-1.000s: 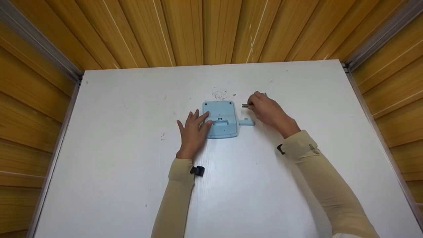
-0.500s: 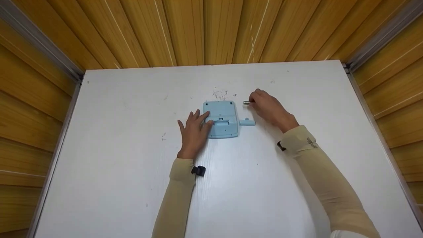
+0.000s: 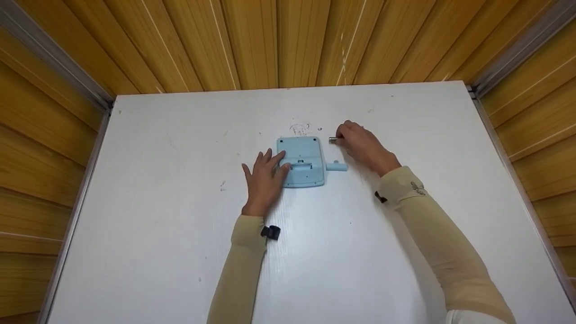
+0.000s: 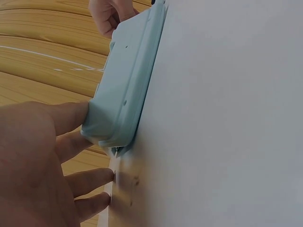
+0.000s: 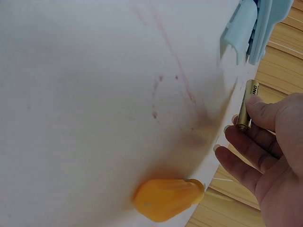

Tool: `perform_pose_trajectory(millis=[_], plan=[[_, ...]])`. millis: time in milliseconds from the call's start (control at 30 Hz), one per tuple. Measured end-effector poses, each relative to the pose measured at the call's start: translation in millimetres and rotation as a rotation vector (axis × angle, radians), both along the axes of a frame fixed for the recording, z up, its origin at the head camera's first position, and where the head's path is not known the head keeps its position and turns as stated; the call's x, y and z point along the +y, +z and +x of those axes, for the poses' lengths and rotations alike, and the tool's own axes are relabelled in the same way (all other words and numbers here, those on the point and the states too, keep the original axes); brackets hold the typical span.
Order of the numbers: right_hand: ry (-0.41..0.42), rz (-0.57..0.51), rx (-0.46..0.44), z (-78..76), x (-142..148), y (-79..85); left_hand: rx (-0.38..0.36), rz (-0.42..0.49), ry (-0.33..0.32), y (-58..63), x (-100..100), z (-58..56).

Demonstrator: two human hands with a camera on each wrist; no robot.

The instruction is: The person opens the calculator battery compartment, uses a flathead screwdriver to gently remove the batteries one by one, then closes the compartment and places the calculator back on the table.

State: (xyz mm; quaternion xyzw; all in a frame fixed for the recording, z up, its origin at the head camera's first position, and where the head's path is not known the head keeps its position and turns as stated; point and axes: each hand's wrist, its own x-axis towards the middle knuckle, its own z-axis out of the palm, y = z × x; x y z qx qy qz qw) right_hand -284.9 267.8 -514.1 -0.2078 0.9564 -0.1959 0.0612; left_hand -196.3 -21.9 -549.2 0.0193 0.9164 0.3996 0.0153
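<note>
A light-blue calculator [image 3: 300,150] lies face down on the white table, its battery slot [image 3: 301,167] uncovered. My left hand [image 3: 263,184] rests on its left side, fingers fairly straight, thumb and forefinger touching it. Just right of the calculator lies the small light-blue battery cover [image 3: 336,167], also at the top of the right wrist view. My right hand [image 3: 360,141] pinches a gold-coloured battery [image 5: 246,111] between thumb and fingers, above the table and to the right of the calculator. In the head view only the battery's end shows past the fingers.
An orange, rounded object [image 5: 168,198] stands out low in the right wrist view; I cannot tell its kind. The white table [image 3: 180,157] carries small dark marks. Wood-patterned panels [image 3: 252,45] rise behind it and at both sides.
My right hand, holding the battery, has shifted slightly away from me, then slightly to the left. The left hand and the calculator have stayed in place.
</note>
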Motion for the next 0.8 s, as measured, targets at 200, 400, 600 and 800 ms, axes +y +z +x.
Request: perform_pose_trajectory(millis=[200,400,600,800], plan=[[-0.007,0.024,-0.002,-1.0,-2.4,-2.9,-0.003,-0.011,-0.003,-0.2,-0.4,-0.6],[0.016,0.033,0.032,-0.4,-3.1,-4.9,0.005,-0.012,-0.005,1.3,-0.5,-0.5],[0.006,0.019,0.036,-0.8,-3.6,-6.5,0.004,-0.015,-0.001,2.3,-0.6,0.4],[0.008,0.031,0.054,-1.8,-2.4,-8.1,0.004,-0.005,-0.006,2.4,-0.4,0.6]])
